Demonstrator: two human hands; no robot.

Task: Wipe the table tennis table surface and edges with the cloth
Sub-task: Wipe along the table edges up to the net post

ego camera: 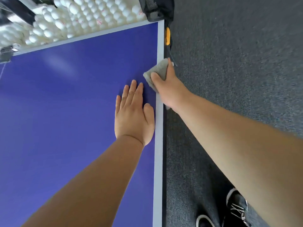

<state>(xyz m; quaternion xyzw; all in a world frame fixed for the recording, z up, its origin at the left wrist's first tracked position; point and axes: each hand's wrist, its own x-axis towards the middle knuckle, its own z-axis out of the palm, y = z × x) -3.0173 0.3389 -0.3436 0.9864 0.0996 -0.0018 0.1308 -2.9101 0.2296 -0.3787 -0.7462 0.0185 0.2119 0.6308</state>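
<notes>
Grey cloth (158, 69) sits right on the side edge of the blue table (65, 112), folded over the lip, and the right hand (165, 89) grips it, thumb on top and fingers wrapped down the outer side. Just inward of the cloth, the left hand (133, 117) lies flat on the playing surface, fingers straight and close together, holding nothing, thumb beside the pale border line (158, 153). That line runs under the cloth to the far corner and turns along the end edge. Beyond the cloth the edge is bare up to a yellow tab (167, 36) on the table's side. Outward from the cloth, open grey carpet (237, 63), plenty of room. Past the corner beyond the cloth, a black bag (157, 9). Across the far edge, a big heap of white balls (78, 18); what holds them I cannot tell. Back from the cloth, black shoes (236, 205) on the carpet
</notes>
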